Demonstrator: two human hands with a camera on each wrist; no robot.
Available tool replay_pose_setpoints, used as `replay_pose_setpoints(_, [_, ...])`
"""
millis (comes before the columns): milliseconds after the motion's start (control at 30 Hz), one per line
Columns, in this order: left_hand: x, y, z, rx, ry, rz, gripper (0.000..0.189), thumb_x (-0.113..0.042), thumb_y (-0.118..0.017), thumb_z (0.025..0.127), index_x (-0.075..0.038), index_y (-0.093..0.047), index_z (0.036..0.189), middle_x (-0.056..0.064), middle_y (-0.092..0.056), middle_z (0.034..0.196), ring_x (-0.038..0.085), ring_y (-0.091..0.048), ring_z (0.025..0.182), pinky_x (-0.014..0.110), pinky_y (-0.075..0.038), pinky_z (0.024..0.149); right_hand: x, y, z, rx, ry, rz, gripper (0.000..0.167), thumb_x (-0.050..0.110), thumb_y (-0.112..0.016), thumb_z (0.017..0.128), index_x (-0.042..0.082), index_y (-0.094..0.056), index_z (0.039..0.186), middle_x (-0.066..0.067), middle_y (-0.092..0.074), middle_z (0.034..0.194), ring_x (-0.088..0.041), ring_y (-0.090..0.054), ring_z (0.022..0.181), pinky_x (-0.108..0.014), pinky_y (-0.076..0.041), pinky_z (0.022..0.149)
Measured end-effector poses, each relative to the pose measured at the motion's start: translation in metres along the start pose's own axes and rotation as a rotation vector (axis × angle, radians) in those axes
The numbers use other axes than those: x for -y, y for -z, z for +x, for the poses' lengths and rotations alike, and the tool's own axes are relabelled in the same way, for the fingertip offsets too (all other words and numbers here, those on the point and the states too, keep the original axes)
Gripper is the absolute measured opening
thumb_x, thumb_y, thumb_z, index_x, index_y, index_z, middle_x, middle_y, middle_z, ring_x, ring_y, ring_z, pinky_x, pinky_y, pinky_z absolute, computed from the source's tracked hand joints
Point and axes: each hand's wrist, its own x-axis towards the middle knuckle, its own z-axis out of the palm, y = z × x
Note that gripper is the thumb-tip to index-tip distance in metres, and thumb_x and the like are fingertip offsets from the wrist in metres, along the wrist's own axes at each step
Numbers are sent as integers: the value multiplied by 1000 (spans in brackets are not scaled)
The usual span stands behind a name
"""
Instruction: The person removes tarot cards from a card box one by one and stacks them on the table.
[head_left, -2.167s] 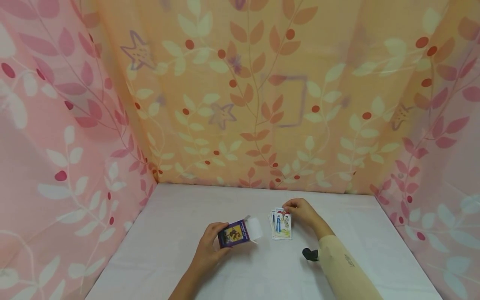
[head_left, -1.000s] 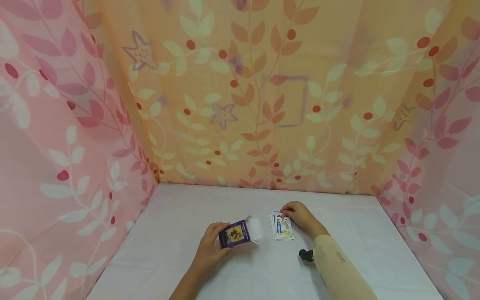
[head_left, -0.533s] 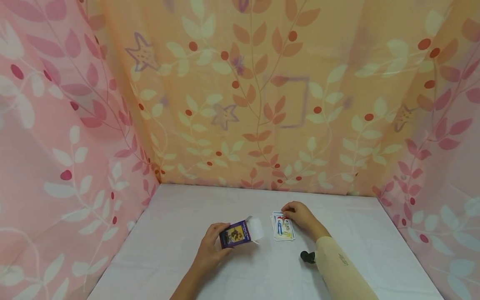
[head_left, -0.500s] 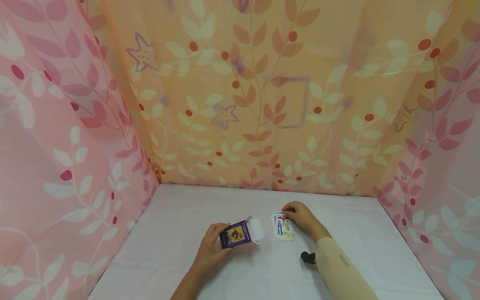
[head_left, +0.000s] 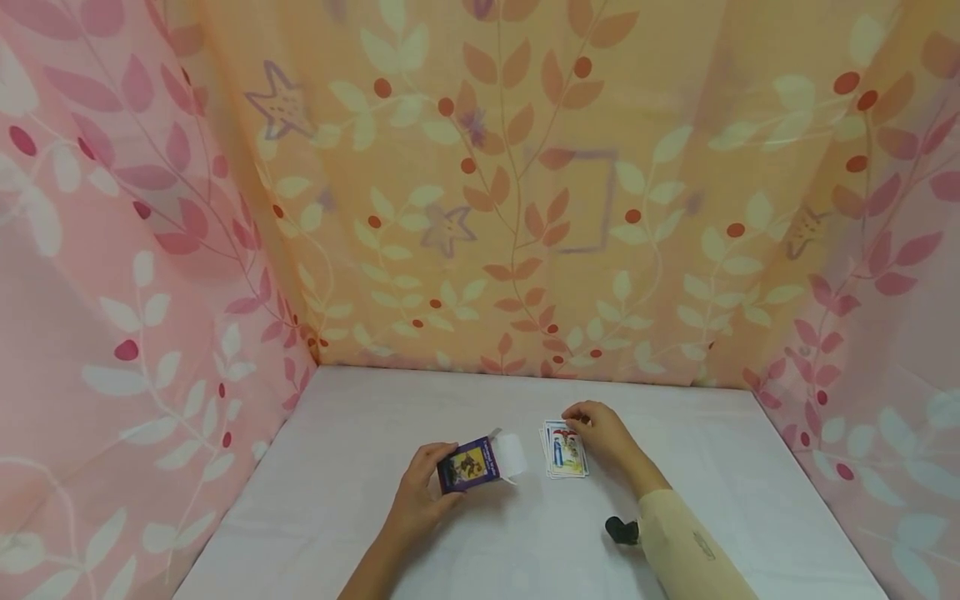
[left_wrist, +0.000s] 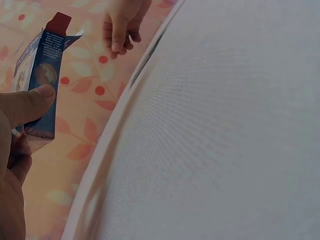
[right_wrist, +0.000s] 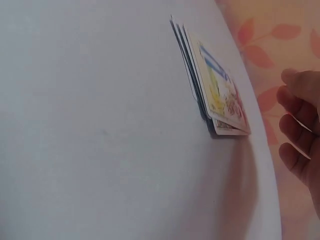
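Observation:
In the head view my left hand grips a small purple card box with a yellow picture on its front. The box's white flap hangs open toward the right. The left wrist view shows the thumb pressed along the blue side of the box. A small, slightly fanned pile of picture cards lies face up on the table, right of the box. My right hand hovers at the pile's far right corner. In the right wrist view, its loosely curled fingers stand apart from the cards, holding nothing.
A white cloth covers the table. Leaf-patterned fabric rises as an orange back wall and pink side walls. A small black device sits by the right wrist, beside the beige sleeve.
The top card has turned slightly on the pile since the oldest frame. My right hand has let go of it and stays by its far corner. The left hand keeps the box in place.

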Motion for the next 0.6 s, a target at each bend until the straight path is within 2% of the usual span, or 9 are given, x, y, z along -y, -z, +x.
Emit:
replay_pose_setpoints(133, [-2, 2, 2, -14, -13, 4, 85, -5, -95, 67, -17, -57, 142, -6, -55, 136, 20, -56, 129, 43, -48, 112, 5, 1, -8, -25, 49, -25, 13, 14, -71, 97, 14, -76, 108, 4, -71, 99, -17, -58, 93, -39, -50, 86])
replay_pose_setpoints(300, [-2, 5, 5, -14, 36, -17, 86, -7, -95, 69, -26, -56, 143, -10, -54, 137, 17, -54, 132, 44, -45, 115, 12, 3, -19, -58, 65, -28, 13, 14, -73, 95, 13, -76, 108, 4, -72, 98, -16, -58, 91, -39, -51, 85])
replay_pose_setpoints(600, [-4, 10, 7, -5, 99, -9, 85, -9, -94, 70, -25, -56, 144, -11, -54, 139, 18, -53, 134, 46, -44, 116, 25, 7, -43, -79, 64, -34, 13, 14, -74, 94, 15, -77, 107, 5, -72, 100, -16, -60, 95, -42, -53, 88])
